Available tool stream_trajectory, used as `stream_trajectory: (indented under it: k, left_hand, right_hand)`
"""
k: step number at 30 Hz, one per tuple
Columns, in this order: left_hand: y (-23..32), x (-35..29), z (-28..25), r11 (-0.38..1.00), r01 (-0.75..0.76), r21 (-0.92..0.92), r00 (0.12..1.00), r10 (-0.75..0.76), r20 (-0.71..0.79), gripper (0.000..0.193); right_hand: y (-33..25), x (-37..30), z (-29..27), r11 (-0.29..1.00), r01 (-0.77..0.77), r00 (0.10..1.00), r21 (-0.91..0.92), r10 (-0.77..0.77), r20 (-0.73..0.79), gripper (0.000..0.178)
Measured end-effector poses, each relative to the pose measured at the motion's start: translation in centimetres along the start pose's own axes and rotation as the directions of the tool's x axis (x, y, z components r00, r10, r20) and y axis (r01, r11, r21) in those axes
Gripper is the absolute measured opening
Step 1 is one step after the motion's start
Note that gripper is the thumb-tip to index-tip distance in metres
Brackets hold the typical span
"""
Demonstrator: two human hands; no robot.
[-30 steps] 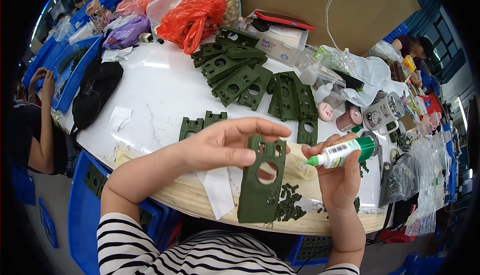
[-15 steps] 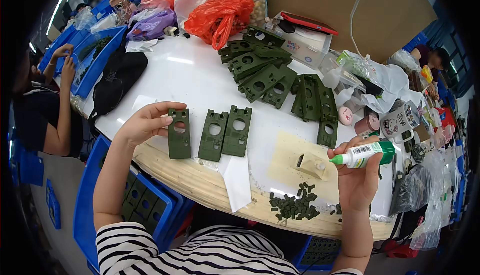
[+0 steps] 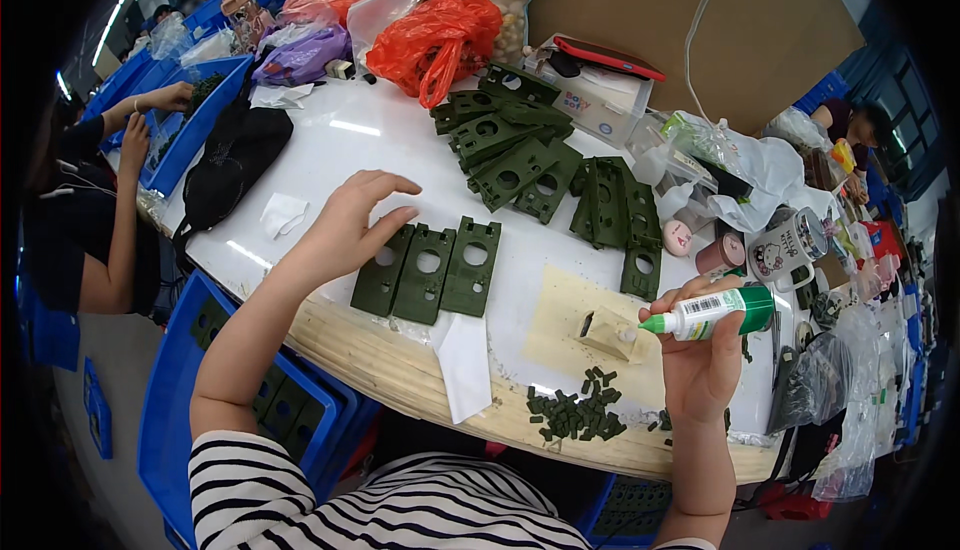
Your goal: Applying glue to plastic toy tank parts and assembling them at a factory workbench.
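My left hand (image 3: 350, 220) hovers over the table with thumb and fingers apart, holding nothing. Just below it, three dark green plastic plates with round holes lie side by side: a left plate (image 3: 381, 275), a middle plate (image 3: 412, 295) and a right plate (image 3: 468, 285). In my right hand (image 3: 700, 365) is a white glue bottle (image 3: 708, 314) with a green cap end, its light green nozzle pointing left. Beneath the nozzle, a beige block (image 3: 612, 335) sits on a yellowish sheet (image 3: 555, 305). A heap of small dark green pieces (image 3: 575, 408) lies near the table edge.
More green plates (image 3: 510, 170) are piled at the back. A black cap (image 3: 235, 165) and a red plastic bag (image 3: 435, 38) lie beyond. Cups, such as a white mug (image 3: 785, 250), crowd the right. Blue bins (image 3: 165, 430) stand below the left edge, and a co-worker (image 3: 95, 210) sits at the left.
My left hand has let go of the left plate, now beside the other two, and has risen away from it. The glue bottle stays in my right hand.
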State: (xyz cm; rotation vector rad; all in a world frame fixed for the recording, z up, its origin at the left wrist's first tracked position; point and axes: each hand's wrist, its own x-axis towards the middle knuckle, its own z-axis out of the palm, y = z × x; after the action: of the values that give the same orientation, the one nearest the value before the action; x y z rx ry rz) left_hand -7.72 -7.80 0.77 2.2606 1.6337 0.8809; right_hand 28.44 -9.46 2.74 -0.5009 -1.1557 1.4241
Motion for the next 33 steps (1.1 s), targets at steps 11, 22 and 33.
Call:
stream_trajectory:
  k: [11, 22, 33]
  left_hand:
    - [3.6, 6.9, 6.6, 0.966, -0.133, 0.219, 0.99, 0.139, -0.009, 0.036]
    - [10.1, 6.6, 3.8, 0.58, 0.154, -0.8, 0.977, 0.03, 0.21, 0.027]
    - [10.1, 4.0, 4.6, 0.197, 0.475, -0.858, 0.869, 0.048, 0.492, 0.047]
  right_hand:
    - [-0.4, 0.0, 0.2, 1.0, 0.023, 1.0, 0.014, -0.023, -0.01, 0.036]
    - [-1.2, 0.4, -0.6, 0.98, 0.143, 0.99, -0.135, -0.142, 0.02, 0.037]
    - [0.1, 0.4, -0.5, 0.993, 0.067, 0.994, -0.095, -0.075, -0.076, 0.042]
